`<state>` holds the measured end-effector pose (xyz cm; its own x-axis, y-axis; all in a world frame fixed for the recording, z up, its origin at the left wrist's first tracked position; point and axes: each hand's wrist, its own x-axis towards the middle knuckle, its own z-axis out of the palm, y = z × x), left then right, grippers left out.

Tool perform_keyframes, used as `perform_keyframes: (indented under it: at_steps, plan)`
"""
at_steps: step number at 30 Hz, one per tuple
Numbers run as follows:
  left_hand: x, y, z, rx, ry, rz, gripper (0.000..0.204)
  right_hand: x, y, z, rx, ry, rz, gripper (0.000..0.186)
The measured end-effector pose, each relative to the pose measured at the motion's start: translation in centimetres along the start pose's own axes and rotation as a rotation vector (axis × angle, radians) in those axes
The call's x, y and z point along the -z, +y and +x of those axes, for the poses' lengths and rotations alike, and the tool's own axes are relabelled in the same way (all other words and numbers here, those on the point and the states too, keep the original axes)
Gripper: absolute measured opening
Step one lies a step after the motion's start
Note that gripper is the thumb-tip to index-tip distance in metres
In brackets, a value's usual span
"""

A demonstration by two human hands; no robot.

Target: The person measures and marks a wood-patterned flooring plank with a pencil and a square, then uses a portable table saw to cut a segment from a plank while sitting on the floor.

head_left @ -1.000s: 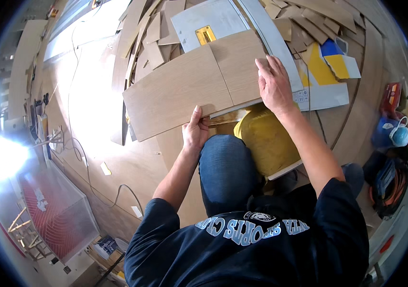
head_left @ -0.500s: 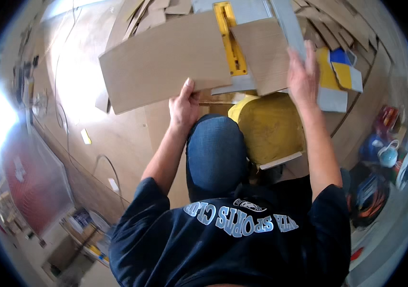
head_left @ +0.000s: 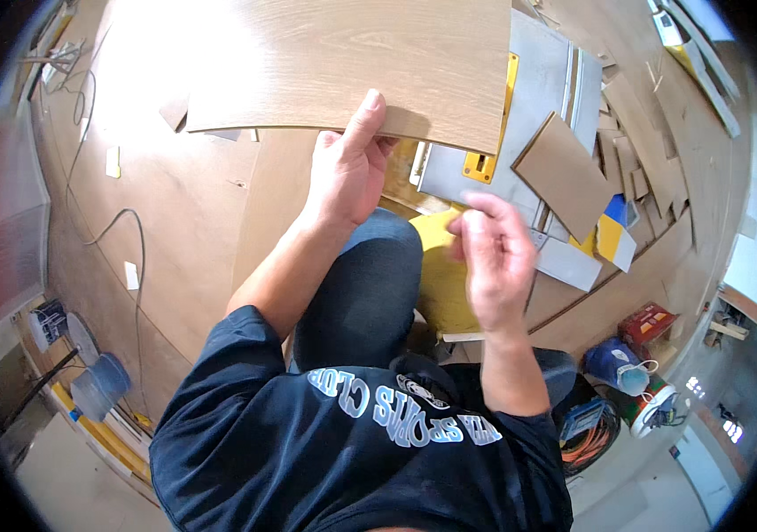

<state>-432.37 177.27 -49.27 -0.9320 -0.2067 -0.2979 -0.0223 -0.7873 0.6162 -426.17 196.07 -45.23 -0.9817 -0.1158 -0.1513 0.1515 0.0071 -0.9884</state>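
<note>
My left hand [head_left: 347,168] grips the near edge of a large wood-grain floorboard [head_left: 352,66], thumb on top and fingers underneath. The board is raised in front of me and covers part of a grey table saw [head_left: 542,84] with a yellow insert [head_left: 480,166]. My right hand [head_left: 495,253] is in the air right of my knee, holding nothing, its fingers loosely bent, apart and a little blurred. Beyond it a smaller brown board offcut [head_left: 565,177] lies aslant on the right of the saw table. Below the table shows the saw's yellow body [head_left: 445,284].
Several board offcuts [head_left: 627,160] are scattered right of the saw, near a blue, yellow and white packet [head_left: 613,232]. A dark cable [head_left: 141,239] snakes over the floor at left. Farther right stand a red box [head_left: 647,326], a blue jug [head_left: 613,365] and coiled orange cord [head_left: 593,439].
The large board has risen away from me and now shows its wood-grain face. The offcut by my right hand now lies on the saw's right side; that hand has drawn back empty.
</note>
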Motion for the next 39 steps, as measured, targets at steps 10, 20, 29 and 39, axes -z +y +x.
perform_keyframes:
  at_steps: [10,20,29,39]
  plan:
    - [-0.6,1.3,-1.3,0.094,-0.063,0.040,0.029,-6.2,1.0,5.6,-0.039,0.016,0.317,0.020]
    - [1.3,1.3,-1.5,0.092,-0.068,0.037,0.030,-6.0,1.0,5.3,-0.027,-0.063,0.283,0.016]
    - [1.8,1.6,-2.8,0.008,-0.075,0.013,0.026,-4.8,0.8,4.0,-0.110,-0.039,0.388,0.013]
    - [6.6,3.9,-4.8,-0.048,-0.100,-0.139,0.035,-1.2,-0.4,1.9,-0.039,0.060,0.322,0.011]
